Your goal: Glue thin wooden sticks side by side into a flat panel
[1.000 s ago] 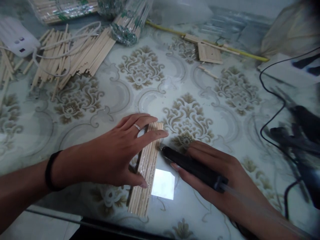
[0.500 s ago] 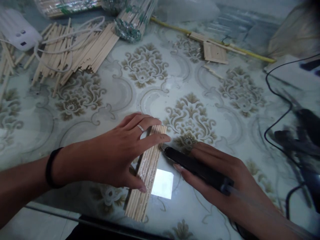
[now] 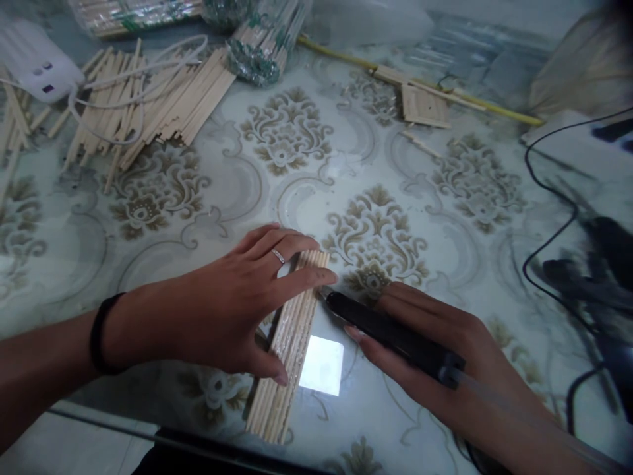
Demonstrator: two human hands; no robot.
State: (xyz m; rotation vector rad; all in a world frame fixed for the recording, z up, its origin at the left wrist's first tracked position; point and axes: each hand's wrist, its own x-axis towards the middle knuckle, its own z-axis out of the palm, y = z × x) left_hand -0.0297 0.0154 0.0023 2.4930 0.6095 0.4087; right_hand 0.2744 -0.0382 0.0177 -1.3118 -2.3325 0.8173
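Near the front of the table, a narrow panel of wooden sticks (image 3: 277, 402) lies side by side, with shiny streaks of glue along it. My left hand (image 3: 237, 297) is closed over the panel, fingers across its far end and thumb on its near part. A ring and a black wristband are on that hand and wrist. My right hand (image 3: 435, 343) is wrapped around a black glue gun (image 3: 390, 333), with a translucent glue stick (image 3: 494, 399) sticking out behind. The gun's nozzle is at the panel's right edge, just below my left fingertip; exact contact is hard to see.
Loose wooden sticks (image 3: 188, 99) are piled at the back left, by a white power strip (image 3: 39, 63) with its cable. Wrapped sticks (image 3: 264, 46) stand behind. A small wooden panel (image 3: 425, 105) lies at the back right. A black cord (image 3: 531, 257) runs down the right side.
Almost nothing differs. The near end of the stick panel has shifted slightly toward me, while both hands and the glue gun keep nearly the same position.
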